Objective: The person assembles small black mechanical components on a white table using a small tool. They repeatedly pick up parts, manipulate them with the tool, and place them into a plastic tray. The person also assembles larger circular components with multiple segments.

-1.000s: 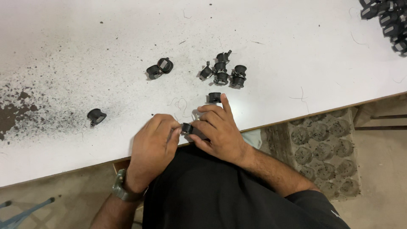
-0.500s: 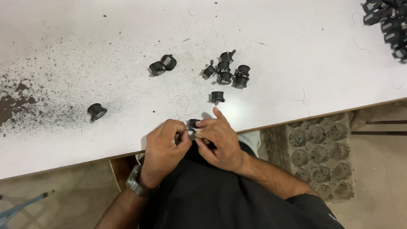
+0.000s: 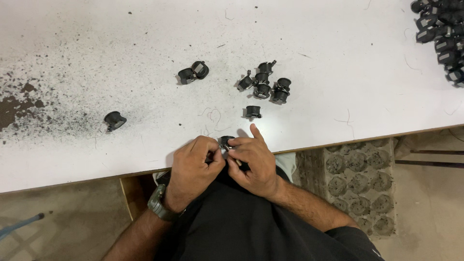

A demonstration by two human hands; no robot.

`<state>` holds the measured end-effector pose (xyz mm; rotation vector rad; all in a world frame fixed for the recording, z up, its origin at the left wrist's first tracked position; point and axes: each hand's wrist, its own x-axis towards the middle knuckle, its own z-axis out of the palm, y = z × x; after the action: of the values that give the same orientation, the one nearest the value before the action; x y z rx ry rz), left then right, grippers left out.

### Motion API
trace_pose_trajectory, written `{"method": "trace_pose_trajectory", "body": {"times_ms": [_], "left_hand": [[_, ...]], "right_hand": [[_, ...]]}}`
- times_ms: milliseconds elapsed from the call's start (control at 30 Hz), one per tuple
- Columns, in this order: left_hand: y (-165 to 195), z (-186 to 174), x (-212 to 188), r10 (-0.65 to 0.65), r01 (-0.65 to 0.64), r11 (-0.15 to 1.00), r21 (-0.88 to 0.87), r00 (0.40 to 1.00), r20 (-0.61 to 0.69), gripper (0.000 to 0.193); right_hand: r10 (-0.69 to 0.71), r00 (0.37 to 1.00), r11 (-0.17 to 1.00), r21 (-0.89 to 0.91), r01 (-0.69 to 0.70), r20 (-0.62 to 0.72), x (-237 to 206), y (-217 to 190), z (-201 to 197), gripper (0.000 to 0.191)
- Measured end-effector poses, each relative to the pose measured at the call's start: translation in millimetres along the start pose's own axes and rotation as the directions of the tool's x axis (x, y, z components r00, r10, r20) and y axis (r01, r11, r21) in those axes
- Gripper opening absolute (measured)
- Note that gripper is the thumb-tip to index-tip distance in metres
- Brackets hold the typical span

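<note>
Both my hands meet at the near edge of a white table. My left hand, with a watch on its wrist, and my right hand pinch one small black part between their fingertips. The right index finger points out toward a single black part lying on the table just beyond. Further back lies a cluster of several black parts.
A pair of black parts lies left of the cluster, and one lone part sits far left near dark dust specks. A heap of black parts fills the top right corner. A patterned floor mat lies below the table edge.
My hands have stayed together on the small part and drawn slightly nearer the table edge. The view has shifted a little.
</note>
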<state>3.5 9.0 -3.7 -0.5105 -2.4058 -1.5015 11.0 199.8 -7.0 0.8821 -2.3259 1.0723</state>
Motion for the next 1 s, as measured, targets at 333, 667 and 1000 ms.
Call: {"method": "trace_pose_trajectory", "body": {"times_ms": [333, 667, 1000], "left_hand": [[-0.9, 3.4, -1.2, 0.037, -0.037, 0.999, -0.004, 0.999, -0.015, 0.02], [3.3, -21.1, 58.8, 0.225, -0.301, 0.88, 0.367, 0.945, 0.237, 0.04], [-9.5, -85.8, 48.7, -0.178, -0.03, 0.81, 0.585, 0.939, 0.294, 0.04]], "right_hand": [[-0.028, 0.999, 0.999, -0.042, 0.029, 0.024, 0.6, 0.3, -0.7, 0.028], [0.079, 0.997, 0.936, -0.344, -0.072, 0.008, 40.1, 34.5, -36.2, 0.027], [-0.008, 0.975, 0.976, -0.215, -0.041, -0.22, 49.8, 60.8, -56.0, 0.023]]}}
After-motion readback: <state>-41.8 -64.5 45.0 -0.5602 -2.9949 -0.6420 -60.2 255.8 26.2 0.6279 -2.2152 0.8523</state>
